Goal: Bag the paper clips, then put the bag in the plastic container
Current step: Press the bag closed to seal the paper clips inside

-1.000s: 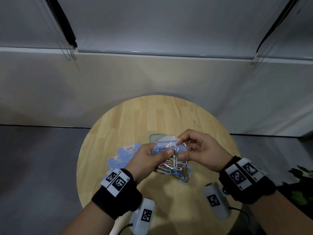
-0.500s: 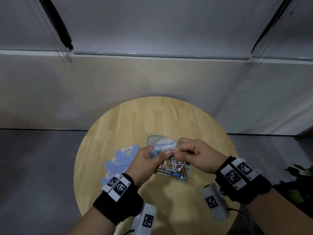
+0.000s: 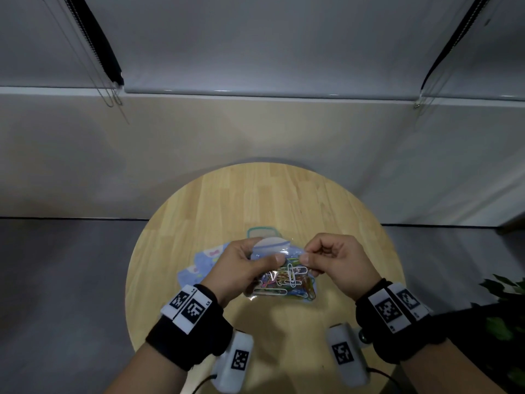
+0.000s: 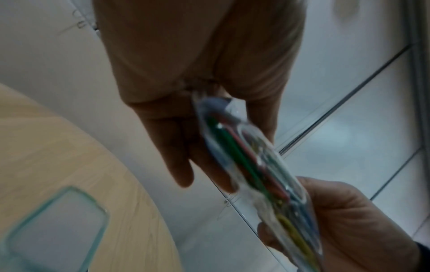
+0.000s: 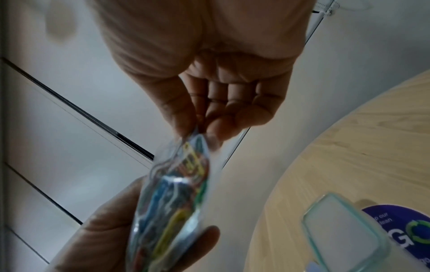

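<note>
A clear zip bag [image 3: 284, 281] full of coloured paper clips [image 3: 292, 277] hangs just above the round wooden table [image 3: 227, 200]. My left hand [image 3: 268, 260] grips the bag's upper left part, thumb on the front. At the bag's top right corner, thumb and forefinger of my right hand [image 3: 305, 258] pinch the edge. The left wrist view shows the bag [image 4: 251, 162] edge-on between my left fingers [image 4: 179, 156]. My right hand's pinch [image 5: 200, 130] on the bag [image 5: 177, 193] shows in the right wrist view. The plastic container [image 3: 262, 231], clear with a green rim, stands just beyond my hands.
Several blue printed bags [image 3: 204, 263] lie on the table left of my hands. A white item with blue print [image 5: 407, 226] lies by the container [image 5: 344, 231]. A potted plant [image 3: 505, 308] stands at the right, off the table. A wall runs behind.
My right hand has slid to the right along the bag's top edge, away from my left thumb. The left hand keeps its grip on the bag.
</note>
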